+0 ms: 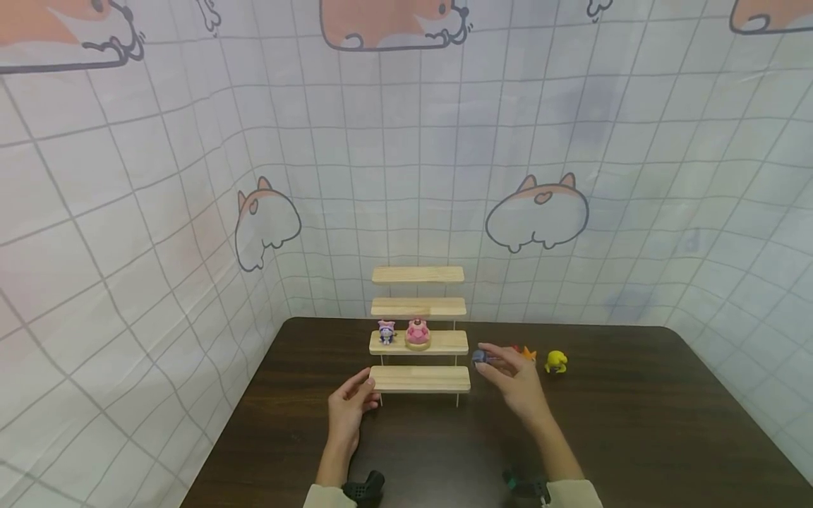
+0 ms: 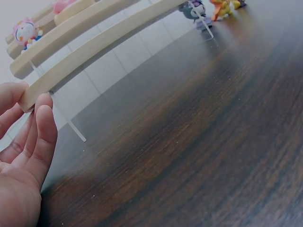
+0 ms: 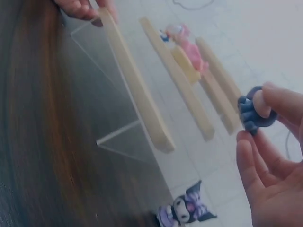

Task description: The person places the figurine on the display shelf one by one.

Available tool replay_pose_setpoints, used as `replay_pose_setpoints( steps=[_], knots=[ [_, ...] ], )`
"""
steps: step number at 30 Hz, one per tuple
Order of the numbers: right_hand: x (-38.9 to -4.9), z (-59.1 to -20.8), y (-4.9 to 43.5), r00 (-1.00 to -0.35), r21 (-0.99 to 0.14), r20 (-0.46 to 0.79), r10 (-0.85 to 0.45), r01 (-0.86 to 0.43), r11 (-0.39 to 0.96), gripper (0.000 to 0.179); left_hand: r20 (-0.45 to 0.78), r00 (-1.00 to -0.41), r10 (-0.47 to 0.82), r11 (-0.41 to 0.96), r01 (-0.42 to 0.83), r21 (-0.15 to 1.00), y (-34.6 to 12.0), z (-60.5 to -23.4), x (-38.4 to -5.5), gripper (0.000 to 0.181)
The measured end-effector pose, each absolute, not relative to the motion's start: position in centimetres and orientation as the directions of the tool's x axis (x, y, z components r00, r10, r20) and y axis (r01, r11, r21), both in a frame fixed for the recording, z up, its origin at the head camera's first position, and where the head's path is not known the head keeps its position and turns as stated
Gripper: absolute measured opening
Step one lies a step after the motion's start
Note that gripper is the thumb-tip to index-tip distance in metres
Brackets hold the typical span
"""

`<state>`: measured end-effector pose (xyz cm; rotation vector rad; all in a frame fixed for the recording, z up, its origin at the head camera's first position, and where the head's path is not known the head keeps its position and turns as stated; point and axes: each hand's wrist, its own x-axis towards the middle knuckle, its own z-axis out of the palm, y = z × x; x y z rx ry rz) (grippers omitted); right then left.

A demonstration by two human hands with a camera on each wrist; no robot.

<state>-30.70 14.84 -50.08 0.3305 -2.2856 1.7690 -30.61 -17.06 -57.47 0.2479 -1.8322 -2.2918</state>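
Observation:
A four-tier wooden display stand [image 1: 419, 379] with clear supports stands on the dark table. My left hand [image 1: 348, 409] pinches the left end of its lowest board [image 2: 109, 47], thumb and fingertips at the board's end. My right hand [image 1: 517, 386] holds a small blue figurine [image 3: 251, 113] between thumb and fingers, just off the stand's right side. On the second board from the bottom are a white-and-pink figurine [image 1: 386, 332] and a pink figurine [image 1: 417, 331] on a round tan base.
Right of the stand are a yellow figurine [image 1: 556, 361] and an orange one [image 1: 528, 354], partly behind my right hand. A black-and-purple figurine [image 3: 184, 210] shows low in the right wrist view. A grid-patterned cloth [image 1: 419, 197] hangs behind the table [image 1: 622, 409].

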Motion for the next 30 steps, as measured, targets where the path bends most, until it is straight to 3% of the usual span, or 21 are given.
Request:
replay_pose_setpoints(
  steps=[12,30],
  knots=[
    [-30.9,-48.7,13.5,-0.939,-0.913,0.343,-0.035,-0.342,0.222,0.04,-0.013,-0.968,-0.252,-0.206,0.04,0.978,-17.0,-57.6,-30.5,0.044],
    [-34.7,-46.4,12.2,-0.958,-0.888,0.236,-0.161,-0.28,0.365,0.043,-0.02,-0.964,-0.267,-0.213,0.038,0.976,-17.0,-57.4,-30.6,0.041]
  ],
)
